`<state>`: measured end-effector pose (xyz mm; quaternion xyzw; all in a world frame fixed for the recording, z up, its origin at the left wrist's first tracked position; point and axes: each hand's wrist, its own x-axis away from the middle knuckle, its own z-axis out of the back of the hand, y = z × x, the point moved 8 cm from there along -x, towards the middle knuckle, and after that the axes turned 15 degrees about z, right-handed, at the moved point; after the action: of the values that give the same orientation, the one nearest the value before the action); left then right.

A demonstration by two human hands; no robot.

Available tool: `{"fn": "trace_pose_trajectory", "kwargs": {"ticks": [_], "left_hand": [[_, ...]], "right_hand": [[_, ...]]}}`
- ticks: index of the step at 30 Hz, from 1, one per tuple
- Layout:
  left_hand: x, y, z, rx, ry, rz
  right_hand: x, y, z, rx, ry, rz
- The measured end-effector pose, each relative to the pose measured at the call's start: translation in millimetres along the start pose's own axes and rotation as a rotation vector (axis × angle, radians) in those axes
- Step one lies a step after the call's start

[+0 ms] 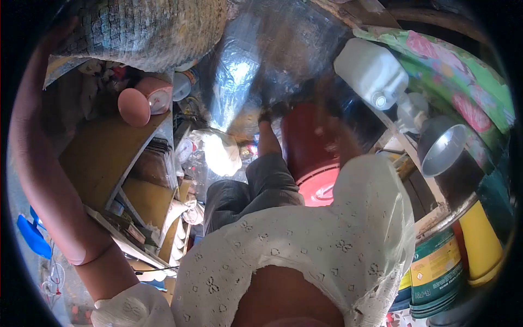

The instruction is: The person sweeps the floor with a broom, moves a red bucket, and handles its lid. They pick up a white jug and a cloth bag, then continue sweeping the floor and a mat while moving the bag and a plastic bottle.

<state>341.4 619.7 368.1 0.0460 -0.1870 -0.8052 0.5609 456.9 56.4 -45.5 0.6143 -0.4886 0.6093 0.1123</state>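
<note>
Seen from above, a person in a white patterned blouse (294, 234) stands in a cluttered space, with dark trousers (272, 180) visible below. The main thing is a large, rounded, coarsely woven bundle (147, 30) at the upper left, running out of view at the top. The left arm stretches up along the left side, and the left hand (66, 27) lies in shadow at the bundle's outer left side, seemingly against it; the fingers are too dim to show whether they grip or lie flat. The right hand (329, 122) is a blur over or beside a tall red bucket (305, 131) near the centre; whether it is open, closed or holding something cannot be told. Judging by its rough, ridged surface, the bundle is likely bulky rather than fragile, firm but with some give, and not slippery. Its weight is hard to guess, since its inside is hidden. A broad hold suits it best, one palm on the outer side and the other under the rounded lower edge, rather than a pinch at the weave. Just below the bundle is a pink, flared object (134, 107); at the upper right, a white plastic jug (370, 68) lies beside green floral cloth (457, 71).
</note>
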Motion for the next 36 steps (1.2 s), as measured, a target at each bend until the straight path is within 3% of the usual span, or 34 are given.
{"fn": "trace_pose_trajectory", "kwargs": {"ticks": [3,5,7,9,11,12,15,16,18,19,20,21,24,25,28,30,31,33,35,36], "left_hand": [[-11.3,-9.8,-1.7,-0.107,-0.044,-0.08],[-18.9,-14.7,4.4,-0.092,-0.027,-0.052],[-29.0,-20.7,12.1,-0.046,0.008,0.002],[-34.4,-30.3,11.8,0.0,0.019,0.068],[-35.2,-40.8,4.9,0.045,0.01,0.137],[-34.7,-45.6,1.4,0.07,0.007,0.17],[-28.4,-62.7,-5.0,0.13,0.014,0.278],[16.0,7.2,-7.5,-0.306,0.2,-0.03],[-1.7,0.6,-3.2,-0.213,0.128,-0.018],[-13.6,-15.5,-2.6,-0.106,0.03,0.02],[-22.1,-62.4,-27.2,0.375,-0.452,0.22],[-43.3,-91.9,-17.5,0.375,-0.453,0.205],[-45.7,-61.3,-10.1,-0.021,-0.197,-0.055],[-43.1,-56.0,-14.8,0.035,-0.275,-0.066],[-41.2,-48.3,-12.8,0.021,-0.248,-0.117],[-46.5,-57.4,-11.4,-0.036,-0.226,-0.04],[-45.4,-56.1,-11.7,-0.034,-0.225,-0.046],[-41.9,-49.9,-11.6,-0.029,-0.202,-0.102],[-43.3,-53.1,-10.9,-0.042,-0.206,-0.08],[-45.7,-54.5,-10.7,-0.053,-0.216,-0.061]], "right_hand": [[0.2,17.7,-27.9,0.221,-0.385,-0.162],[14.3,63.9,-175.5,0.37,-0.645,-0.249],[45.6,85.1,-219.0,0.535,-0.906,-0.314],[28.5,43.1,-190.0,0.405,-0.567,0.277],[-0.4,-38.4,-167.5,0.68,-0.32,0.324],[-16.0,-33.2,-158.7,-0.18,-0.143,0.172],[-121.6,-64.2,-108.6,0.304,0.025,0.568],[-129.6,-61.5,-111.9,0.29,0.014,0.575],[-142.6,-53.1,-127.9,0.45,-0.098,0.552],[-139.5,-44.2,-130.0,0.541,-0.154,0.521],[-134.6,-38.3,-131.0,0.63,-0.203,0.494],[-132.4,-37.7,-131.3,0.72,-0.245,0.48],[-105.2,-35.7,-123.1,1.009,-0.368,0.398],[-96.7,-41.9,-115.7,1.114,-0.398,0.373],[-76.4,-55.3,-99.0,1.427,-0.501,0.277],[-69.6,-54.0,-92.1,1.62,-0.586,0.196],[-79.5,-54.8,-91.1,1.62,-0.579,0.197],[-133.8,-72.3,-86.2,1.048,-0.204,0.382],[-218.3,50.0,-84.4,1.349,-0.166,0.188],[-218.0,43.1,-97.6,1.342,-0.164,0.192]]}}
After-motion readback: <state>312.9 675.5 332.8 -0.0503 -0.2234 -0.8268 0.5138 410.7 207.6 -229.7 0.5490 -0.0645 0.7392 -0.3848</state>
